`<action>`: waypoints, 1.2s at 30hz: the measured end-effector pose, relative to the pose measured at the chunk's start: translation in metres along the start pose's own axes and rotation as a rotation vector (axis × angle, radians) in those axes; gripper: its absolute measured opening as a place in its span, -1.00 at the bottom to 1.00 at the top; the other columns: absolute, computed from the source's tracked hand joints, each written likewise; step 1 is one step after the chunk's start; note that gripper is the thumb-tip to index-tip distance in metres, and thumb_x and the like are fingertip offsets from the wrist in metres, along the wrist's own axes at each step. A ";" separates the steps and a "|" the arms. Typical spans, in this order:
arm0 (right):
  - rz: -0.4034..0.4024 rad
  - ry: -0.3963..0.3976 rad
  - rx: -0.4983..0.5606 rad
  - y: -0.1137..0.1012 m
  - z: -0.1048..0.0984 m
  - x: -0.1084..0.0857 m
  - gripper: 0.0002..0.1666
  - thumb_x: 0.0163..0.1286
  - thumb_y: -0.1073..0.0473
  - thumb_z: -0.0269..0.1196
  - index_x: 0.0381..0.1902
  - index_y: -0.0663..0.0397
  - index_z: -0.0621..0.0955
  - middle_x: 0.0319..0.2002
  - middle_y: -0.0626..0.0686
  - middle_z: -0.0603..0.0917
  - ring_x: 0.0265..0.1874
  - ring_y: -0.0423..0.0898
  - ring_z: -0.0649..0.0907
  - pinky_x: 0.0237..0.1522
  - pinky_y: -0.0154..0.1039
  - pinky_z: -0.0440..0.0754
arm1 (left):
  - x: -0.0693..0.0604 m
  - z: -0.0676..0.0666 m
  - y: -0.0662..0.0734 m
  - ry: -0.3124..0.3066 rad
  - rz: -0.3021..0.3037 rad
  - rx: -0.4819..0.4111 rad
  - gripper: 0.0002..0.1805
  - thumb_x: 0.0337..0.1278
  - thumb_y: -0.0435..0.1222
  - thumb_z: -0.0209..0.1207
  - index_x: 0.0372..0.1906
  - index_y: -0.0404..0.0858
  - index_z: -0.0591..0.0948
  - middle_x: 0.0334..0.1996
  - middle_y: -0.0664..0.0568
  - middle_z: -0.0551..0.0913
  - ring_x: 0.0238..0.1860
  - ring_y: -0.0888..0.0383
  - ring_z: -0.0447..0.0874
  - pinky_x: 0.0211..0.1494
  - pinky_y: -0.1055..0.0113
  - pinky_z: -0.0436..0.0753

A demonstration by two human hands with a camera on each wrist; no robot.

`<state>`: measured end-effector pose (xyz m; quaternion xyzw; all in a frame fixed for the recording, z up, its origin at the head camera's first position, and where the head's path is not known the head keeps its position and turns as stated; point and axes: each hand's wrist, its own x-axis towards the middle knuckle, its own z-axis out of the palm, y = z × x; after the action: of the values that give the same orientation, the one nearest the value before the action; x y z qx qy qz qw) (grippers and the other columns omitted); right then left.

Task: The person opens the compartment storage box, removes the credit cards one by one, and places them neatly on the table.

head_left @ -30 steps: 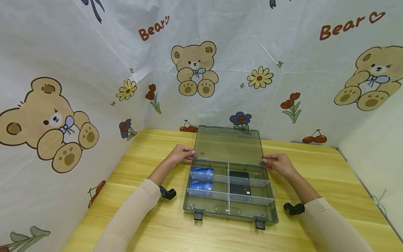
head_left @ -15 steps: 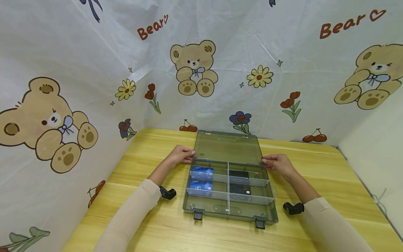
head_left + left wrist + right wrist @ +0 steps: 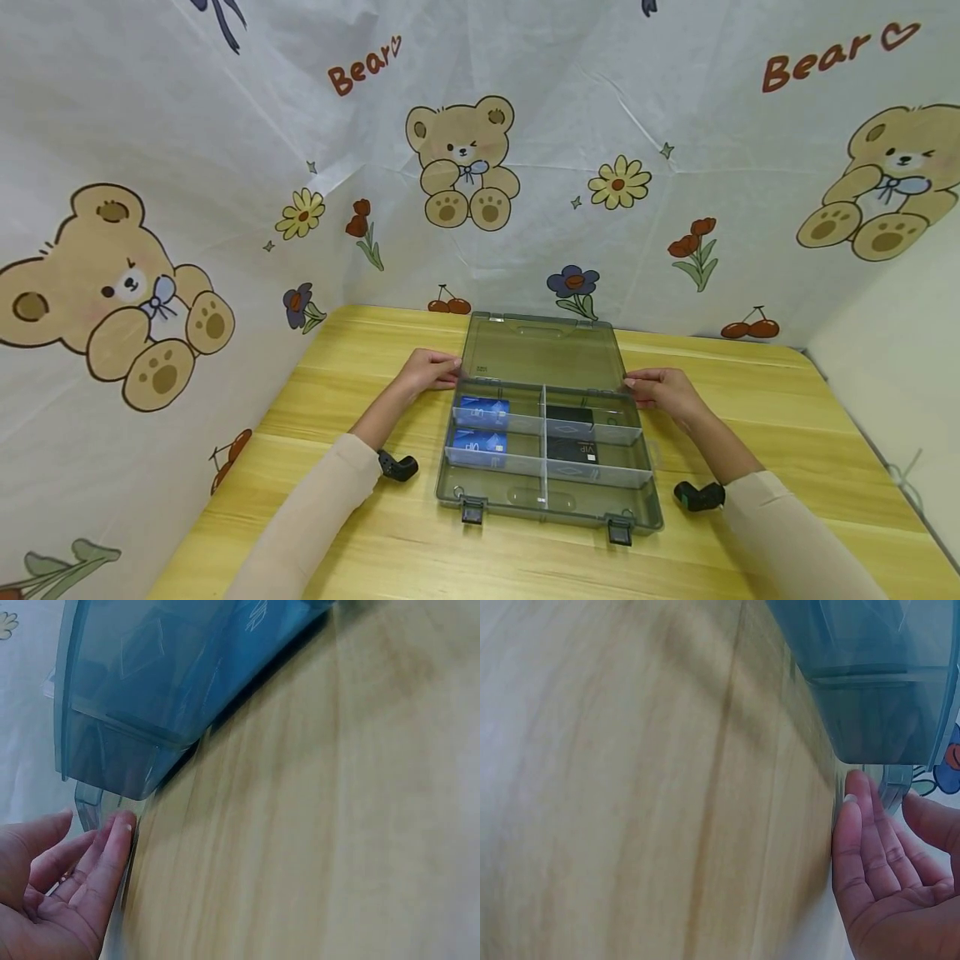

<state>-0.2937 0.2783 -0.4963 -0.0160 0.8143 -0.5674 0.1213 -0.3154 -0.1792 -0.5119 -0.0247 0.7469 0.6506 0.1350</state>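
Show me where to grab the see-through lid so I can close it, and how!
I'd pinch the middle of the far edge of the lid, coming from above. It's folded back, and hinges join its near edge to the box, so the far edge should swing easiest. The patterned cloth close behind leaves little room.

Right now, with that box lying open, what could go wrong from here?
The left hand and right hand are at the side edges of the lid, close to the box, so closing it might pinch them. Blue cards and black cards seem loose inside; tilting the box could make them slide.
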 end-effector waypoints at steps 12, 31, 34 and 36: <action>0.027 -0.031 0.007 -0.001 0.000 0.000 -0.39 0.54 0.13 0.23 0.30 0.56 0.46 -0.19 -0.05 0.76 -0.34 -0.20 0.68 -0.22 -0.30 0.77 | -0.036 -0.005 -0.001 -0.027 0.091 -0.014 -0.48 0.49 -0.22 0.17 0.42 -0.35 0.46 0.29 -0.24 0.56 0.18 -0.09 0.66 0.16 0.18 0.69; 0.024 -0.051 0.025 0.003 -0.003 0.000 -0.38 0.55 0.13 0.22 0.30 0.59 0.43 -0.11 0.01 0.77 -0.30 -0.24 0.71 -0.20 -0.28 0.78 | -0.101 0.007 -0.030 -0.218 0.239 0.006 -0.33 0.57 -0.14 0.05 0.59 -0.27 0.16 0.58 -0.09 0.14 0.52 -0.08 0.21 0.37 0.24 0.49; 0.020 -0.050 0.034 0.003 -0.003 -0.001 -0.38 0.55 0.14 0.22 0.30 0.60 0.43 -0.12 0.01 0.76 -0.30 -0.24 0.70 -0.20 -0.28 0.78 | -0.104 0.008 -0.036 -0.251 0.246 -0.009 -0.30 0.56 -0.13 0.06 0.61 -0.23 0.13 0.59 -0.05 0.11 0.55 -0.02 0.14 0.41 0.24 0.45; 0.015 -0.049 0.030 0.002 -0.002 -0.001 -0.38 0.55 0.13 0.22 0.30 0.59 0.43 -0.12 0.01 0.76 -0.31 -0.24 0.69 -0.20 -0.28 0.77 | -0.105 0.009 -0.039 -0.268 0.250 -0.018 -0.29 0.56 -0.12 0.07 0.62 -0.19 0.11 0.60 -0.02 0.09 0.56 0.02 0.10 0.44 0.22 0.41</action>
<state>-0.2929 0.2809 -0.4971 -0.0218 0.8025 -0.5782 0.1457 -0.2048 -0.1910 -0.5260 0.1541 0.7138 0.6663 0.1510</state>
